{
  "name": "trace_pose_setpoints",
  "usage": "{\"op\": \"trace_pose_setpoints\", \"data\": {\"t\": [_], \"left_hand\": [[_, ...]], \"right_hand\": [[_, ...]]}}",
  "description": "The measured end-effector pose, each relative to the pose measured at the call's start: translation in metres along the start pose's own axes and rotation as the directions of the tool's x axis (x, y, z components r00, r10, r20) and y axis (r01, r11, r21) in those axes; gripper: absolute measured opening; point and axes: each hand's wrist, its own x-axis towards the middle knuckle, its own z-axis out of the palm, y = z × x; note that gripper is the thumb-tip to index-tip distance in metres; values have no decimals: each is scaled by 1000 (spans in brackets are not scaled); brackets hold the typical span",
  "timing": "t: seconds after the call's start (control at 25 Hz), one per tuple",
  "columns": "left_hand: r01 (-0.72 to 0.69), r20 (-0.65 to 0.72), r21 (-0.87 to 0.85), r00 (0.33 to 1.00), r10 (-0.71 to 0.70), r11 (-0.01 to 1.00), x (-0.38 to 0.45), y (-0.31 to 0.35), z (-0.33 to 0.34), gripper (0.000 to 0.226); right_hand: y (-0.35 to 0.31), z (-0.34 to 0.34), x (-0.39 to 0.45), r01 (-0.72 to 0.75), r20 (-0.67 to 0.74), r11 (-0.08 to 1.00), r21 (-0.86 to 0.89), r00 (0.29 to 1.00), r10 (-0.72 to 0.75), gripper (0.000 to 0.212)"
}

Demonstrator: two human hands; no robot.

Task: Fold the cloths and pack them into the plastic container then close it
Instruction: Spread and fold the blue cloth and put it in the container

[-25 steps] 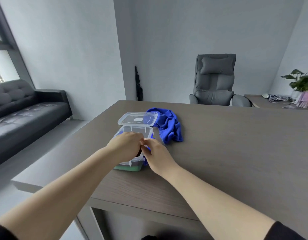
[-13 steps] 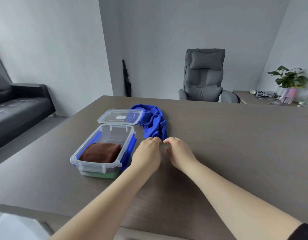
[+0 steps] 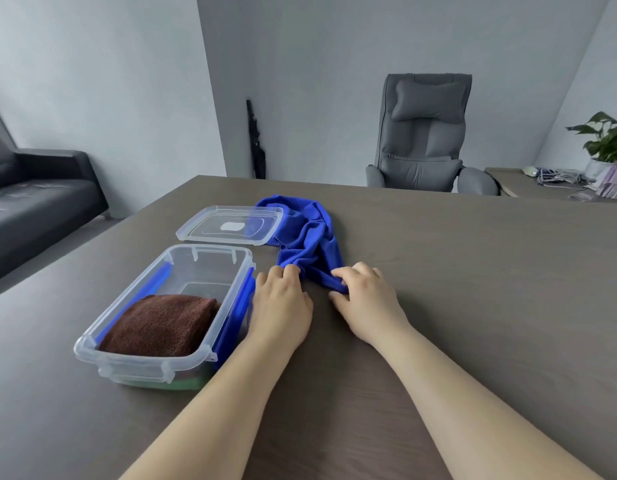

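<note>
Both hands, left hand (image 3: 283,299) and right hand (image 3: 366,296), pinching blue cloth (image 3: 310,244) beside container (image 3: 144,362); uneven pull risks dragging lid (image 3: 231,226).

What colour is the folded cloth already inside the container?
Brown: the folded terry cloth in the clear plastic container, head view.

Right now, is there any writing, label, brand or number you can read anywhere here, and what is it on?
No text is readable.
The lid has a white patch in the middle, perhaps a label; any print on it is too blurred to read.
The plastic container, brown cloth and blue cloth show no writing.
The pink items beside the plant are too small to read.
</note>
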Motion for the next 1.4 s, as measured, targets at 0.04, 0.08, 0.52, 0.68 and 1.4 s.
{"op": "trace_pose_setpoints", "data": {"t": [0.04,0.08,0.52,0.68,1.4], "left_hand": [[4,1,2,1000,-4,1000,0,0,0,41],[3,-2,4,1000,-3,1000,-1,0,1,40],[-96,-48,110,994,102,989,-5,3,0,21],[-205,-161,-34,967,198,978,-12,17,-5,11],[-368,107,-416,888,447,832,-77,49,-25,6]], "right_hand": [[2,0,1,-12,-2,1000,-2,1000,12,37],[3,-1,1,-14,1,1000,-12,1000,14,35],[18,-21,-8,-1,-7,998,64,1000,1,15],[37,-45,-19,-83,-11,960,267,996,89,16],[126,-139,-129,-267,-212,827,496,885,413,32]]}}
